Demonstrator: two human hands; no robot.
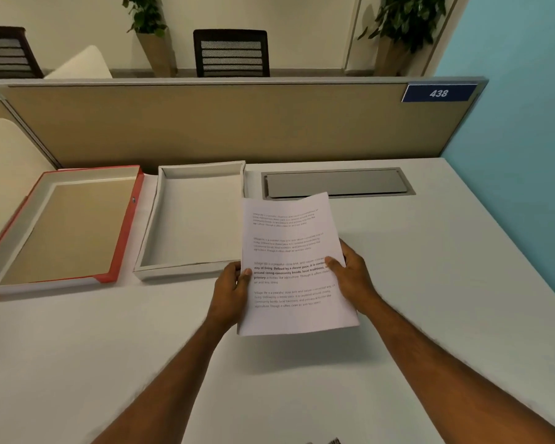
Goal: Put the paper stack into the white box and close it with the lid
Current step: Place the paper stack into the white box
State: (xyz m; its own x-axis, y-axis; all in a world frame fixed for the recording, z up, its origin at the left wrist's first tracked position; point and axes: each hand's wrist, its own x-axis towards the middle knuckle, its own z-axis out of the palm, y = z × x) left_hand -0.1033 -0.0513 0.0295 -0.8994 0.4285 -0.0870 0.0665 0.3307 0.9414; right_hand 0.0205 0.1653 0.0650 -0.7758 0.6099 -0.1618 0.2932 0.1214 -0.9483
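A stack of white printed pages [293, 248] is lifted off the white desk, casting a shadow below it. My left hand [229, 291] grips its left edge, thumb on top. My right hand [353, 277] grips its right edge the same way. The white box [148, 238] lies open and empty just left of the paper, its right wall close to the stack's left edge. Further left rests the lid [125, 225], upside down, red outside with a tan inner face.
A tan partition [225, 123] with a blue 438 plate [439, 93] runs along the desk's far edge. A grey cable hatch [337, 182] is set into the desk behind the paper. A blue wall [526, 155] borders the right side. Chairs and plants stand beyond the partition.
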